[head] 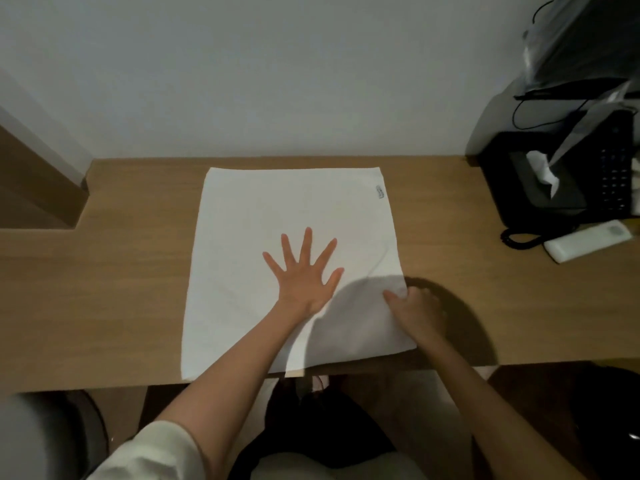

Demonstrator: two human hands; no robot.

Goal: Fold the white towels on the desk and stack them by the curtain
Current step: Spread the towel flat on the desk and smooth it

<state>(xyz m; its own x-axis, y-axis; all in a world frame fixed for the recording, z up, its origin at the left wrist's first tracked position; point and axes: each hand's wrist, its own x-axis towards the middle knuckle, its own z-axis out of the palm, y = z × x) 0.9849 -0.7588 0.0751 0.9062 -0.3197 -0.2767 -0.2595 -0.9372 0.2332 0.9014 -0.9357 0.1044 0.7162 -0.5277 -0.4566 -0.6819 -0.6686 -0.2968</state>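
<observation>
A white towel (277, 209) lies spread flat on the wooden desk (121, 289), its near edge hanging slightly over the desk's front. A small label sits near its far right corner. My left hand (303, 275) presses flat on the towel's middle with fingers spread wide. My right hand (414, 304) pinches the towel's right edge, thumb on top and fingers curled under the cloth, which is slightly lifted and wrinkled there.
A black desk phone (588, 174) and a black tissue box (540, 181) stand at the far right, with a white remote (587, 240) in front of them. A white wall backs the desk. The desk steps back at the left (79, 216).
</observation>
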